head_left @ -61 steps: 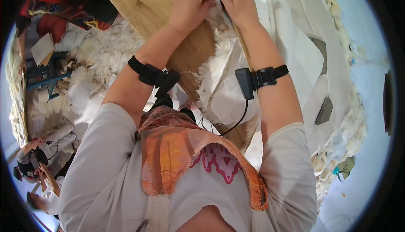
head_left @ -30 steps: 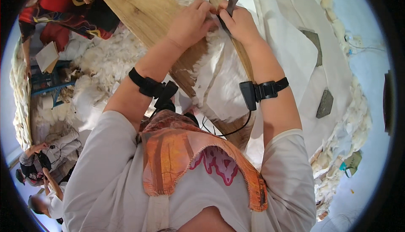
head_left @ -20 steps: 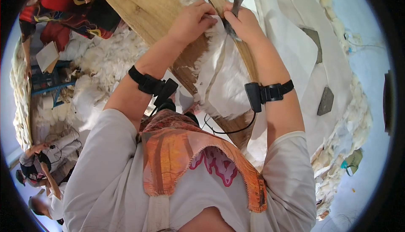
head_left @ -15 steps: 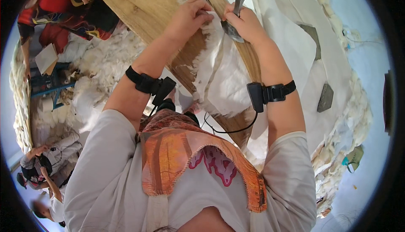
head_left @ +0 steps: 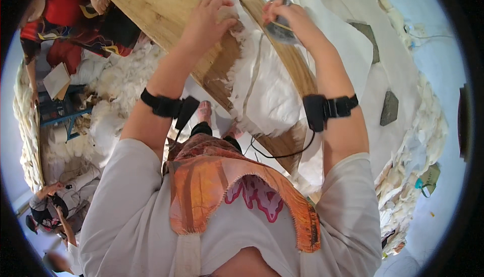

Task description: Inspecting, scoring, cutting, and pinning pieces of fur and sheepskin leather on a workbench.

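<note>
My right hand [head_left: 295, 19] is closed on a metal knife [head_left: 283, 33] with a broad rounded blade and a stubby grey handle sticking up past the fingers. The blade is slightly blurred and sits above a narrow stretch of wood. My left hand [head_left: 207, 21] is beside the hide's upper left edge, thumb and fingers apart with nothing visible between them. A white furry hide [head_left: 272, 93] drapes over the wooden board [head_left: 161, 10], smooth side up, with fur fringing its edges and a seam-like line down it. Whether my left fingertips touch the hide I cannot tell.
White sheets of hide [head_left: 348, 70] spread out on the right, with dark flat stones [head_left: 389, 108] on them. Heaps of pale fleece [head_left: 126, 75] lie at left. Another person in red and black clothing [head_left: 65, 10] is at upper left; more people are at lower left.
My left hand has moved left, away from the knife, and its fingers have parted. The knife in my right hand has shifted slightly upward and turned.
</note>
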### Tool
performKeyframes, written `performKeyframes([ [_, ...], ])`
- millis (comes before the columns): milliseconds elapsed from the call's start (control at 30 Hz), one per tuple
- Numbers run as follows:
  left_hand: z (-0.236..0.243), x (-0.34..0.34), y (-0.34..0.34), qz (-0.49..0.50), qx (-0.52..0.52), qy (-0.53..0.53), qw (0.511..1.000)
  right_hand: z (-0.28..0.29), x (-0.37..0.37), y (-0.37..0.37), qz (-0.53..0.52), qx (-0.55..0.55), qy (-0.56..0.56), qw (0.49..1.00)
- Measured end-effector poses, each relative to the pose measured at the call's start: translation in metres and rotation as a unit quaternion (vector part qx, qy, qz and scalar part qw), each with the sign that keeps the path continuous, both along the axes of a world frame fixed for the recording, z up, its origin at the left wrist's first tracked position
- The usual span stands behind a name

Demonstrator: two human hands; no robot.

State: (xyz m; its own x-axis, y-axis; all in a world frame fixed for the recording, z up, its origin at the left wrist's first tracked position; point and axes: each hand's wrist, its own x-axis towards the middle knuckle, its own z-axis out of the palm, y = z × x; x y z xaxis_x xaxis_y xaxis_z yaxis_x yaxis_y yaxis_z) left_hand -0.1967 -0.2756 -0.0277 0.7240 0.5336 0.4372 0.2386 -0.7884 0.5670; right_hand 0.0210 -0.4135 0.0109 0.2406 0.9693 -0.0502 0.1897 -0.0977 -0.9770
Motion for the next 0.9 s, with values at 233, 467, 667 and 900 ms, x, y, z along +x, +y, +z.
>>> performKeyframes([
  [233, -0.006, -0.007, -0.061, -0.127, 0.066, 0.053, 0.988, 0.018, -0.016, -0.072, -0.086, -0.122, -0.324, 0.934],
  [467, -0.016, -0.007, -0.053, -0.138, 0.018, 0.052, 0.989, 0.000, -0.052, -0.096, -0.118, -0.150, -0.465, 0.865],
  [667, -0.009, -0.009, -0.051, -0.165, 0.058, 0.087, 0.981, 0.028, 0.009, -0.142, -0.244, -0.108, -0.486, 0.832],
  [900, 0.006, -0.001, -0.035, -0.223, 0.148, 0.088, 0.960, 0.011, -0.002, -0.132, -0.284, -0.067, -0.632, 0.718],
])
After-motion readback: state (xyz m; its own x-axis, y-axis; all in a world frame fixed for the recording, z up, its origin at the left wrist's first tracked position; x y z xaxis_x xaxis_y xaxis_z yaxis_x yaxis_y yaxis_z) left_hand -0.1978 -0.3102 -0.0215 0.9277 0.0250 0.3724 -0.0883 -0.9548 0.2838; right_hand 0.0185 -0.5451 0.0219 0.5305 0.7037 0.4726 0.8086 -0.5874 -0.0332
